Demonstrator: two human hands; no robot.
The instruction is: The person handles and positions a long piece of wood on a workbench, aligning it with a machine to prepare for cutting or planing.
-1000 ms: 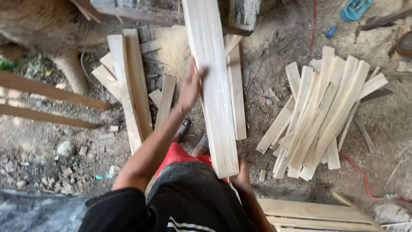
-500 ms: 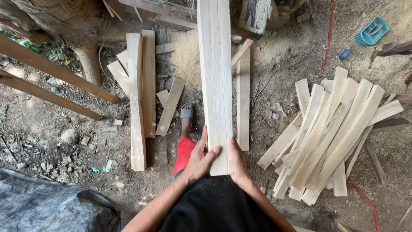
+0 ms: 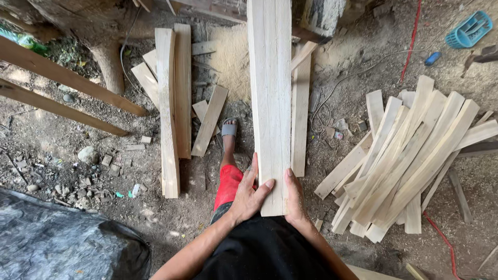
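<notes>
Head view: both hands [image 3: 270, 199] grip a pale plank's [image 3: 270, 93] near end.

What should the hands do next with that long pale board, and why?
Probably keep pushing the long pale board straight ahead. The left hand and right hand both grip its near end, and its far end runs up to the machine at the top, beside a sawdust heap. The pile of thin strips suggests cutting work.
</notes>
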